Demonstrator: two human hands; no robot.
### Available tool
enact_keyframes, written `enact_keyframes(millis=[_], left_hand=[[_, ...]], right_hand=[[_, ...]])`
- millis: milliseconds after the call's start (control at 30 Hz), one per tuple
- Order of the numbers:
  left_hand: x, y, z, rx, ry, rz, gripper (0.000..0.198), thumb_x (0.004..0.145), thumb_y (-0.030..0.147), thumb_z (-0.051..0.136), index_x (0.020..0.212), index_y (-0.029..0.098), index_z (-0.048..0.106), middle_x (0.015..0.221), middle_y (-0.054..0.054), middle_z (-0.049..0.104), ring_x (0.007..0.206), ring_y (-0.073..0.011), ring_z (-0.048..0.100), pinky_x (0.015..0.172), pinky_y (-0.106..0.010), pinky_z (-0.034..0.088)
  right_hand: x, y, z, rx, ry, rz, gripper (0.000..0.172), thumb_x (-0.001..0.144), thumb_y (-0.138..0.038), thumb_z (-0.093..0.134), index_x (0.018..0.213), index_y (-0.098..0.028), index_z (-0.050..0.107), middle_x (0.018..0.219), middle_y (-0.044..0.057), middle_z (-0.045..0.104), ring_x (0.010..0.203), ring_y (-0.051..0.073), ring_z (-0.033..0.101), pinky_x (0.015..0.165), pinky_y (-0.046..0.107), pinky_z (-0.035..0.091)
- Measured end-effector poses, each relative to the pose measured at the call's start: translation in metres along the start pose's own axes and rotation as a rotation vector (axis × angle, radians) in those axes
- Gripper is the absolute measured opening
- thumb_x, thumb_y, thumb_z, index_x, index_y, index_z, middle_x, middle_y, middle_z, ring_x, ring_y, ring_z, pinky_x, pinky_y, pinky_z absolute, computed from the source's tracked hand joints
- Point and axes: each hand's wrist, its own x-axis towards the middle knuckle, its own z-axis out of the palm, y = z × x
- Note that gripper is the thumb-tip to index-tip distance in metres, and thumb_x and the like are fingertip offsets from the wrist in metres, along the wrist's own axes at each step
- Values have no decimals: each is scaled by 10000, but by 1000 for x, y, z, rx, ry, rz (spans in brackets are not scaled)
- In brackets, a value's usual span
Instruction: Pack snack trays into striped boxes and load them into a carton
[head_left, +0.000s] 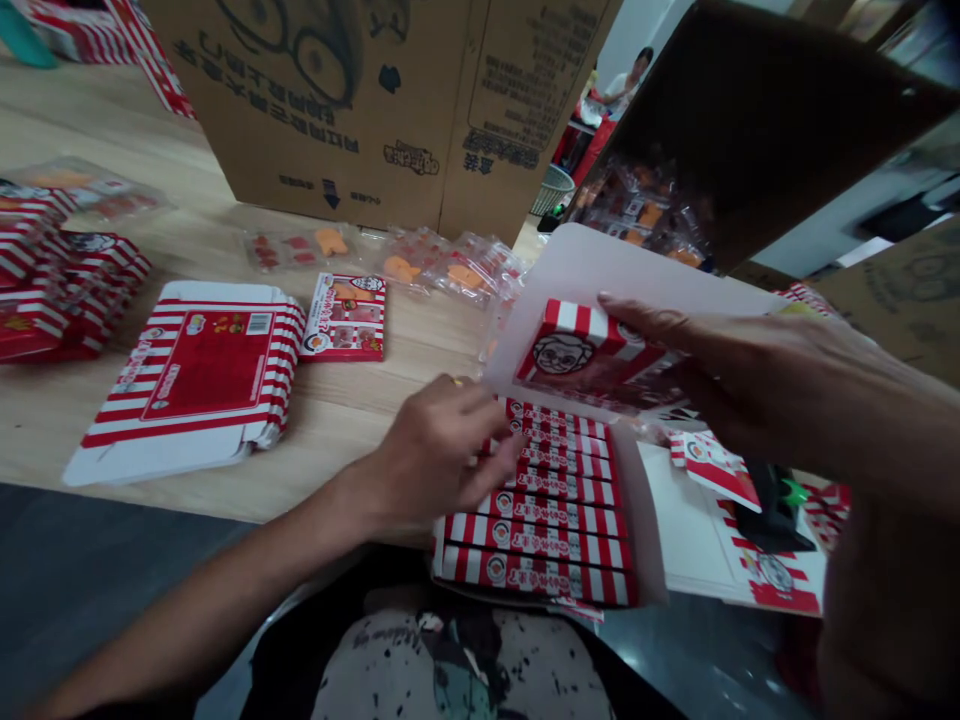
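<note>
Printed cardboard carton [322, 110] upright on wooden tabletop [135, 150]; flattened red-and-white striped box blank [202, 380] and clear snack packets [292, 248] alongside; seated person [626, 75] in far background.

**Wearer's clothing and bare arms inspected; printed top and one finger ring recorded.**
A white top [457, 670] is worn, marked with black splatter, a teal-and-black printed figure and black script lettering; black fabric [289, 655] is seen along its edges. A gold-coloured ring [457, 380] is observed on the left hand [431, 455]. The left forearm [225, 590] and right hand [795, 385] are found bare.
</note>
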Motion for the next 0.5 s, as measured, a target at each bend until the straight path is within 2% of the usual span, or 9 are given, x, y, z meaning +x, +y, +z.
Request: enact_keyframes(millis=[67,133,200,267,400,500], left_hand=[[18,15,7,133,-290,56,309,979,302,436,868,142,676,874,-129,697,823,-245,639,839,-420,483],[38,21,23,232,-470,13,351,972,363,475,984,91,698,1050,-215,702,963,-319,652,896,-472,480],[54,20,38,315,-534,-72,514,945,502,523,1109,40,678,1216,-287,647,1131,-404,597,966,-532,449],[63,17,46,349,-558,-139,678,913,616,524,1214,18,631,1309,-307,596,1216,-441,542,1002,-560,425],[60,12,42,258,-625,-208,772,868,703,512,1322,81,569,1375,-266,580,1265,-443,528,1014,-575,428],[52,8,37,177,-713,-208,795,862,694,517,1352,68,535,1312,-286,622,1193,-443,597,971,-579,460]], right_hand=[[1,3,0,-61,12,-20,745,879,-122,454,1579,-330,309,1046,82,757,658,200,642,573,313,386],[2,3,3,-95,-12,-3,764,856,-124,478,1579,-312,317,1073,99,758,649,206,651,560,312,382],[2,1,6,-124,-32,36,790,844,-132,492,1587,-318,299,1114,107,756,684,228,681,556,311,386],[0,0,8,-120,-45,70,791,855,-158,496,1597,-322,277,1155,105,751,745,253,707,574,315,409],[-1,-2,8,-27,-58,43,674,925,-222,466,1579,-318,331,1188,105,744,765,241,712,601,314,413],[9,-6,13,40,-107,-6,594,966,-343,485,1549,-285,389,1076,102,766,779,240,710,587,309,367]])
